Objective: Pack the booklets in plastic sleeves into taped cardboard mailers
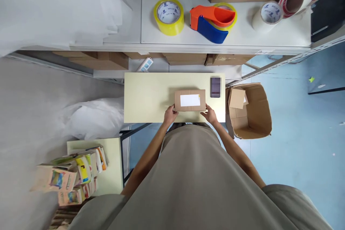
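Note:
A small closed cardboard box with a white label on top is at the near side of the pale yellow table. My left hand grips its near left corner, fingers along the side and thumb at the front. At the near right corner, my right hand holds the box in the same way. The fingertips under or behind the box are partly hidden. A dark phone-like object, blurred out, lies to the right of the box.
Above the table, a shelf carries a yellow tape roll, an orange and blue tape dispenser and a white tape roll. An open carton stands right of the table. Stacked books lie on a lower surface at left.

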The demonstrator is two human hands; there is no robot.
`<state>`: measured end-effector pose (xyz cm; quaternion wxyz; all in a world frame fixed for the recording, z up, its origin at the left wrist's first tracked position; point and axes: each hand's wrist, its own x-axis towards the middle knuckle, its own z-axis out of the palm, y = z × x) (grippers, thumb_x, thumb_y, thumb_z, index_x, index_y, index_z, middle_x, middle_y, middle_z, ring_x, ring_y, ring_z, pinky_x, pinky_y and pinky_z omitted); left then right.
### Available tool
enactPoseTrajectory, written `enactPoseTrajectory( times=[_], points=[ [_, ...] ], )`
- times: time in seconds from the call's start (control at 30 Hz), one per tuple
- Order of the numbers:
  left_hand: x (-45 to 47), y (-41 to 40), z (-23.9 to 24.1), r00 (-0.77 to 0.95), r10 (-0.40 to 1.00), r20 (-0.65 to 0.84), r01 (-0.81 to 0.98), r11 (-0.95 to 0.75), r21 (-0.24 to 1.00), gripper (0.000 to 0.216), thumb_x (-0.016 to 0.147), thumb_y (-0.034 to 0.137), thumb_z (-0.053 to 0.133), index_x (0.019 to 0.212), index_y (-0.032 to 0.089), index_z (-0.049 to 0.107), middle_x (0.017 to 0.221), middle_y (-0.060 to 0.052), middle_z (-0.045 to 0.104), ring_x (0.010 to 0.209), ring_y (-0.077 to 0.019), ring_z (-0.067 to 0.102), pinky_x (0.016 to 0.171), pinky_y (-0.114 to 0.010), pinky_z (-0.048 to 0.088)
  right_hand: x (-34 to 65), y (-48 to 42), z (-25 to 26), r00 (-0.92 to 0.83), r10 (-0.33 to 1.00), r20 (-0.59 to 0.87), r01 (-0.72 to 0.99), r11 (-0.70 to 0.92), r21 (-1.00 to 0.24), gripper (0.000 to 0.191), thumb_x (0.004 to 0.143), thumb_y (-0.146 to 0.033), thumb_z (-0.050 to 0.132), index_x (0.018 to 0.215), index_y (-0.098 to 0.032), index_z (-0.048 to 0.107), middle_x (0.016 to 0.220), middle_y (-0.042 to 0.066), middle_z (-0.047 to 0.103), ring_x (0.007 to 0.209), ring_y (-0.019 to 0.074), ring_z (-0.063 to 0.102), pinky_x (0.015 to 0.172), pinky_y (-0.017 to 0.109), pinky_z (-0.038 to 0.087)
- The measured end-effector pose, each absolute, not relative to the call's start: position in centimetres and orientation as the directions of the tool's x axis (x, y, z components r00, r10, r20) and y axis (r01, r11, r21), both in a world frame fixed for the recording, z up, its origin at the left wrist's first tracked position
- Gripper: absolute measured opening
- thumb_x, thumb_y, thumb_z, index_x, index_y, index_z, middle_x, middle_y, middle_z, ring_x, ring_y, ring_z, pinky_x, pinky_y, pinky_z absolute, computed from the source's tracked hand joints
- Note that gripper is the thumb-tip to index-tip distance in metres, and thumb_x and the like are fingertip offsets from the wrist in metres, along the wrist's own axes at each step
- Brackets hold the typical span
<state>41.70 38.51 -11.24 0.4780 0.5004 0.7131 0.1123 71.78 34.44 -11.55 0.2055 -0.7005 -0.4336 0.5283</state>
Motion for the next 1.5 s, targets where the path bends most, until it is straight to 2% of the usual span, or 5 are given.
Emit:
enactPoseTrajectory(
  times=[0.13,0.27,0.53,1.03,1.5],
  points=[
    [41.4,38.7,-11.6,-0.057,0.816,-0.575,0.573,0.498,0.651,0.077,0.079,0.006,0.079,0.154,0.016,0.068,0.15,-0.018,0.075,0.114,-0.027,0.081,0.107,-0.044,0.067,71.3,34.0,-11.8,0.206,0.785,-0.584,0.268,-0.62,-0.738,0.091,0.082,-0.043,0.087,0.167,-0.021,0.06,0.166,0.019,0.063,0.141,0.0389,0.068,0.121,0.064,0.06],
    [40.4,39.0,-11.2,-0.009,0.795,-0.607,0.556,0.508,0.658,0.045,0.08,0.012,0.081,0.125,0.016,0.081,0.127,-0.014,0.085,0.112,-0.0296,0.083,0.108,-0.045,0.066,70.8,33.4,-11.1,0.231,0.764,-0.603,0.216,-0.645,-0.734,0.071,0.085,-0.043,0.084,0.151,-0.021,0.072,0.154,0.018,0.073,0.135,0.0377,0.073,0.119,0.061,0.062],
    [37.3,38.6,-8.3,0.203,0.781,-0.59,0.462,0.455,0.761,0.032,0.088,0.041,0.083,0.111,0.019,0.083,0.118,-0.012,0.088,0.115,-0.0334,0.085,0.111,-0.045,0.065,70.3,29.6,-7.4,0.32,0.803,-0.503,0.171,-0.571,-0.803,0.075,0.085,-0.082,0.081,0.129,-0.021,0.086,0.137,0.017,0.079,0.116,0.0366,0.081,0.108,0.053,0.068],
    [40.3,41.3,-5.1,0.495,0.748,-0.443,0.676,-0.012,0.737,0.039,0.105,0.056,0.064,0.1,0.026,0.088,0.103,-0.008,0.085,0.094,-0.0279,0.08,0.086,-0.036,0.06,68.6,21.8,-2.6,0.551,0.702,-0.453,0.269,-0.662,-0.699,0.078,0.097,-0.093,0.06,0.074,-0.021,0.081,0.076,0.007,0.067,0.082,0.0248,0.064,0.078,0.036,0.052],
    [57.8,31.1,-4.6,0.107,0.897,-0.429,0.776,0.194,0.6,0.037,0.111,0.05,0.058,0.099,0.024,0.082,0.101,-0.01,0.081,0.094,-0.0268,0.078,0.09,-0.038,0.061,91.1,23.4,-7.9,0.231,0.89,-0.392,0.254,-0.444,-0.859,0.077,0.101,-0.091,0.059,0.12,-0.024,0.09,0.102,0.009,0.076,0.101,0.0279,0.07,0.091,0.042,0.061]
  ],
)
